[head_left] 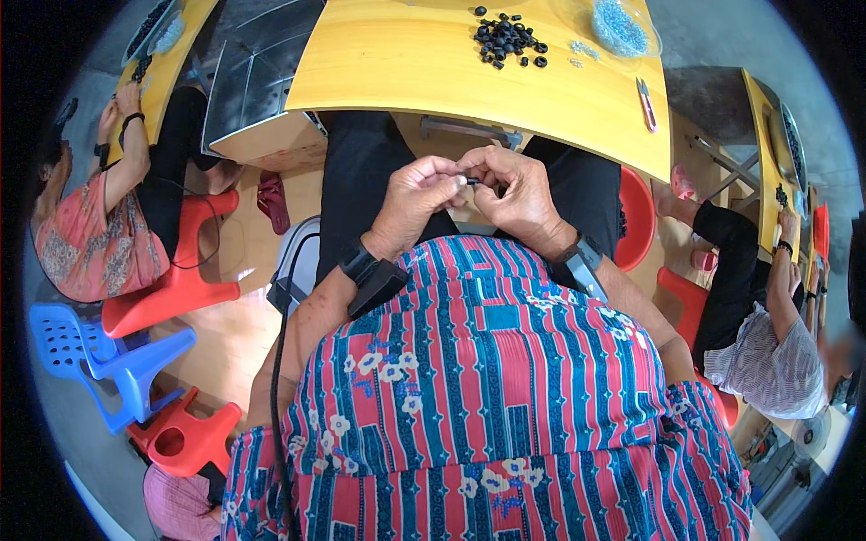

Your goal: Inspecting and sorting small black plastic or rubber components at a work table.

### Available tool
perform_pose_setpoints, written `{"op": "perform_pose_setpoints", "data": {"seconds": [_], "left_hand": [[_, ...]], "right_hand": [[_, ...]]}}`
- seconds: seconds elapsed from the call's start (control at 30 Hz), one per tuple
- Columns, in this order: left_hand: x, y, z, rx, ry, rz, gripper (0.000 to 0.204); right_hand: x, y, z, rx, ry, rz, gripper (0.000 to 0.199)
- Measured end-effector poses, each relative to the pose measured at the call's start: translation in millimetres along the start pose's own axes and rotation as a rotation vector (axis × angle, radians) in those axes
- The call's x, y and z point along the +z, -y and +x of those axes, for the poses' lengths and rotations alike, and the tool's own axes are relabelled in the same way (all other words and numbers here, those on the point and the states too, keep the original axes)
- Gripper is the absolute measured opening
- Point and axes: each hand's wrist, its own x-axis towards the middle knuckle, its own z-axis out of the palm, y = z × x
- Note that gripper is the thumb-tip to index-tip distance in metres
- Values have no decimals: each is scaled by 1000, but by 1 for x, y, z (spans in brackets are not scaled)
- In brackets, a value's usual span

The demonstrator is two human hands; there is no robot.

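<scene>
Tiny work in two hands

Yellow table [388,54] ahead; over the lap [361,162], right hand [521,191], fingers curled, I can't tell if gripping; left hand [415,203] pinching a black bit [473,180]; best hold it softly, hands steady.

1 small black piece [472,180], held off the table between 2 hands. Its visible part is a short, dark stub, lying roughly crosswise from the thumb tip of the left hand [419,196] toward the bent fingers of the right hand [514,191]. The piece sits above the lap, on the wearer's side of the table edge [388,109]. Fingers cover its ends; finer detail is too small to tell.
</scene>
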Motion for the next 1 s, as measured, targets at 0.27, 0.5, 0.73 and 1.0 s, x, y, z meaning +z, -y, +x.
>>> {"op": "perform_pose_setpoints", "data": {"seconds": [0.27,0.5,0.73,1.0], "left_hand": [[-5,-6,-1,34,-56,-24,15],[-17,1,-6,-47,-14,11,15],[-21,-3,-8,-124,38,17,14],[-27,-7,-8,-144,62,59,13]], "right_hand": [[-6,-15,3,190,-59,367,29],[-17,-15,4,151,-68,383,21],[-32,-23,7,91,-231,405,15],[-62,-14,18,85,-392,469,12]]}}
